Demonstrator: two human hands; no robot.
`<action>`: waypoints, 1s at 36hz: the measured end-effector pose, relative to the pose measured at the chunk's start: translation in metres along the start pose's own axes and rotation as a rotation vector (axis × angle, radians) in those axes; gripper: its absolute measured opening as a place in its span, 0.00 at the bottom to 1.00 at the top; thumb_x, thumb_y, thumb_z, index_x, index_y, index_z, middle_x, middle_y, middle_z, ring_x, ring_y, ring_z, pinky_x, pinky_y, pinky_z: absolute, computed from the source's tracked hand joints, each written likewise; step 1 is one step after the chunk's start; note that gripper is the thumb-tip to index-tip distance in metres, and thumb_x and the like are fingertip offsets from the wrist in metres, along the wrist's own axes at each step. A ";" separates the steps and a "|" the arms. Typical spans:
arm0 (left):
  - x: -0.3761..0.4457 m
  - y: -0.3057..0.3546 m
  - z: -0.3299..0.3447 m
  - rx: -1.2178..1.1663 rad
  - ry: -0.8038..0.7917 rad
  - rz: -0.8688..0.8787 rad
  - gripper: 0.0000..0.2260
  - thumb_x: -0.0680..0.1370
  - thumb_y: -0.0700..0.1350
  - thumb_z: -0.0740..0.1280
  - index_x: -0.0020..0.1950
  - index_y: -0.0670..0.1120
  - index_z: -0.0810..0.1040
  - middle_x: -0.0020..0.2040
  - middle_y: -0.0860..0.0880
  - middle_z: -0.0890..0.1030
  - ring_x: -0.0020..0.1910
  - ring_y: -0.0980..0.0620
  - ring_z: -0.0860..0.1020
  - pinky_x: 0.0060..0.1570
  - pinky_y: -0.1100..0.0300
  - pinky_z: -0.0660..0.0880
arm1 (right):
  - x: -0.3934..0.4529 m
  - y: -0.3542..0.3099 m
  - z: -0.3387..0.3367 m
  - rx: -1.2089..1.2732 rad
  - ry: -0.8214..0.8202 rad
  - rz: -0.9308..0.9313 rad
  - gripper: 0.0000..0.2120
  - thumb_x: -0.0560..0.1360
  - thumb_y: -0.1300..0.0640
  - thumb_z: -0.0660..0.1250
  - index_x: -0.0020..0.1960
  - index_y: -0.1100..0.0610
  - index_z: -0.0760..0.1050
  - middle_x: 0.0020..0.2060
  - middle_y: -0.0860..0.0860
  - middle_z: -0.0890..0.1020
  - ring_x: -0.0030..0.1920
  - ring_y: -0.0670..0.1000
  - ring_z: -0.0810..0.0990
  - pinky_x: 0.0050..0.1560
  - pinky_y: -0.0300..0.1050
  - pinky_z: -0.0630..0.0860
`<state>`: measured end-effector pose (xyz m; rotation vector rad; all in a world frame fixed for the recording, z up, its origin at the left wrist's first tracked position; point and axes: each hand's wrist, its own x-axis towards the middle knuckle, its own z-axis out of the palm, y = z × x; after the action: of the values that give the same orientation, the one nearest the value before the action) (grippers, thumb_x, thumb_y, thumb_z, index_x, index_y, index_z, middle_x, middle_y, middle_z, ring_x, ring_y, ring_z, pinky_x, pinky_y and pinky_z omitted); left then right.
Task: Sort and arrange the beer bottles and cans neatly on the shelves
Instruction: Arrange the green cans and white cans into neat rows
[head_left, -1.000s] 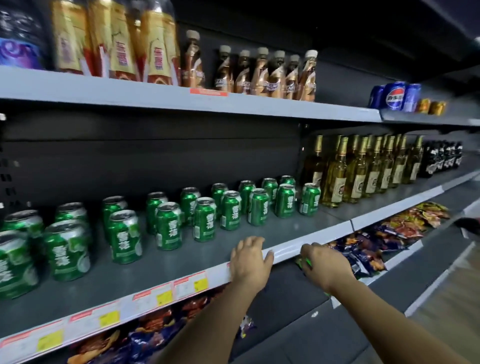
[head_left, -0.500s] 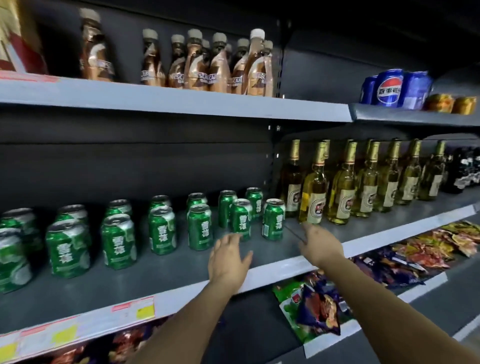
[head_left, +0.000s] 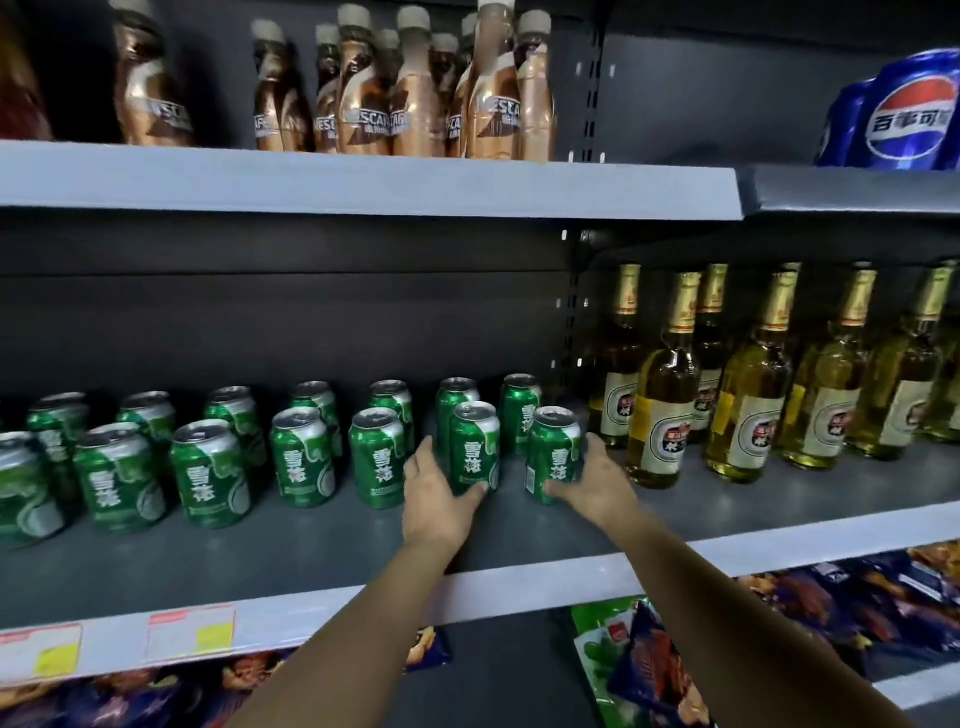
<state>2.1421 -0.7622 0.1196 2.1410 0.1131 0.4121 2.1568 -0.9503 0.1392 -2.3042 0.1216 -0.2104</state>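
Note:
Several green beer cans (head_left: 301, 457) stand in two loose rows on the grey middle shelf (head_left: 311, 566). My left hand (head_left: 439, 504) grips the second front can from the right (head_left: 475, 441), thumb curled under its front and fingers along its left side. At the right end of the front row, my right hand (head_left: 600, 483) wraps the last can (head_left: 553, 447) from its right side. Both cans stand upright on the shelf. Just right of them stand several gold-capped beer bottles (head_left: 662, 410) in rows.
The top shelf (head_left: 363, 187) carries brown coffee bottles (head_left: 363, 98) and blue cola cans (head_left: 909, 114) at the right. Snack bags (head_left: 649, 670) lie on the shelf below. Price tags (head_left: 192, 634) sit on the middle shelf's front edge.
Both hands have risen from the shelf's front edge and reached in to the two rightmost front cans, closing round them. The view has moved closer and to the right.

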 end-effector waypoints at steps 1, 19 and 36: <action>0.005 0.000 0.003 -0.009 0.002 -0.005 0.42 0.73 0.47 0.75 0.79 0.45 0.53 0.75 0.43 0.60 0.72 0.44 0.64 0.65 0.52 0.67 | 0.005 0.001 0.003 0.015 0.006 0.001 0.41 0.68 0.53 0.78 0.72 0.58 0.58 0.63 0.57 0.77 0.66 0.60 0.72 0.65 0.56 0.70; 0.046 -0.010 0.035 -0.092 0.090 -0.160 0.33 0.69 0.51 0.77 0.68 0.48 0.66 0.61 0.48 0.77 0.58 0.45 0.77 0.50 0.55 0.74 | 0.038 0.005 0.023 0.006 0.058 -0.024 0.25 0.70 0.55 0.76 0.58 0.57 0.66 0.57 0.55 0.80 0.59 0.58 0.77 0.57 0.53 0.75; 0.043 -0.012 0.037 -0.030 0.149 -0.173 0.36 0.71 0.48 0.76 0.72 0.49 0.61 0.65 0.47 0.75 0.63 0.44 0.74 0.54 0.51 0.73 | 0.055 -0.002 0.032 -0.035 0.021 -0.024 0.25 0.72 0.53 0.74 0.61 0.57 0.63 0.60 0.56 0.77 0.61 0.59 0.76 0.54 0.50 0.72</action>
<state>2.1962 -0.7747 0.1012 2.0503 0.3721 0.4679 2.2165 -0.9341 0.1257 -2.3394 0.1093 -0.2469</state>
